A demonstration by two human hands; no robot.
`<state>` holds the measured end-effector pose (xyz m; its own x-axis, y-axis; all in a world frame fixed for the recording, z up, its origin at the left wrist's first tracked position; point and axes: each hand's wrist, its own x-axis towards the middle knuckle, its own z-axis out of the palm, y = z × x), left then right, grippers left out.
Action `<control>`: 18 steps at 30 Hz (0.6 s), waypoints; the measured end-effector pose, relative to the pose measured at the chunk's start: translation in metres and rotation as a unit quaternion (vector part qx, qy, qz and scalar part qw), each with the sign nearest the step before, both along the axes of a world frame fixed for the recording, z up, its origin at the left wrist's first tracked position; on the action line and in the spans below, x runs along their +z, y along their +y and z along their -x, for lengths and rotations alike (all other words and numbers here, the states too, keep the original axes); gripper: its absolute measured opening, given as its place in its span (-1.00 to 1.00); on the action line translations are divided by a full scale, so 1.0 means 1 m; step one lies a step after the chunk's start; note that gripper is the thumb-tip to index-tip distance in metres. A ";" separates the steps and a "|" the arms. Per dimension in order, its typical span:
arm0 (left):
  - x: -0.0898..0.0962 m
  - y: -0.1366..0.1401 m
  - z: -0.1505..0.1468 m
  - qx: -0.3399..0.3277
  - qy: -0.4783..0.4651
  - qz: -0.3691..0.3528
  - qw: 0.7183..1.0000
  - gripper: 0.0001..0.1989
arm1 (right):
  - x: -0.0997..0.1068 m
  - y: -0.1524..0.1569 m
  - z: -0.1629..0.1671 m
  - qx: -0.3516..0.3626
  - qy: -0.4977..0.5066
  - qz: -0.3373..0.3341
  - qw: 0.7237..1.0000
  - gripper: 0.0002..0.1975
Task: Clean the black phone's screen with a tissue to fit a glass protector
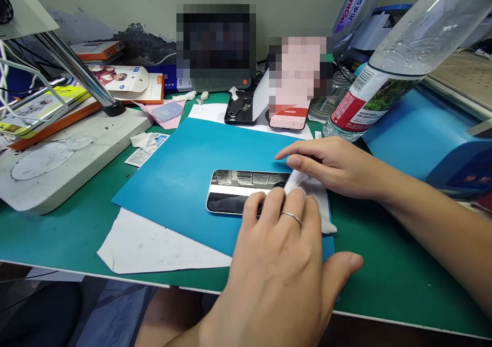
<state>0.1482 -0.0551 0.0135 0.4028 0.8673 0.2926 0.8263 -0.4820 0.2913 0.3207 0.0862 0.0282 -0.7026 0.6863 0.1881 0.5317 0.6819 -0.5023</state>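
Observation:
A smartphone (230, 189) lies screen up on a blue mat, its glossy face reflecting light. My left hand (284, 265), with a ring on one finger, reaches over its right end. The fingertips point down at the phone and a white cloth (325, 219); the left thumb sticks out to the right, apart from the fingers. What lies under those fingertips is hidden. My right hand (326, 165) rests over the cloth's upper part, index finger and thumb stretched to the left with a gap between them. Its other fingers are mostly hidden.
The blue mat (169, 178) lies over white paper (154, 244) on a green tabletop. Behind stand a dark screen device (217, 44), a black phone (238, 106) and a pink-screened phone (292, 111). A tilted water bottle (372, 90) leans at right; a white lamp base (57, 167) stands left.

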 end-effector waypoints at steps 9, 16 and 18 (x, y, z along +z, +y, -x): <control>0.001 0.010 0.082 0.091 0.032 0.020 0.995 -0.43 | -0.001 0.003 -0.003 0.000 -0.005 -0.011 1.000 -0.51; -0.003 0.008 0.114 0.095 0.039 0.027 0.994 -0.33 | 0.000 0.003 -0.003 -0.006 -0.007 -0.027 1.000 -0.51; -0.006 0.008 0.105 0.080 0.045 0.016 0.996 -0.29 | -0.002 0.003 -0.003 -0.006 0.000 -0.033 0.999 -0.49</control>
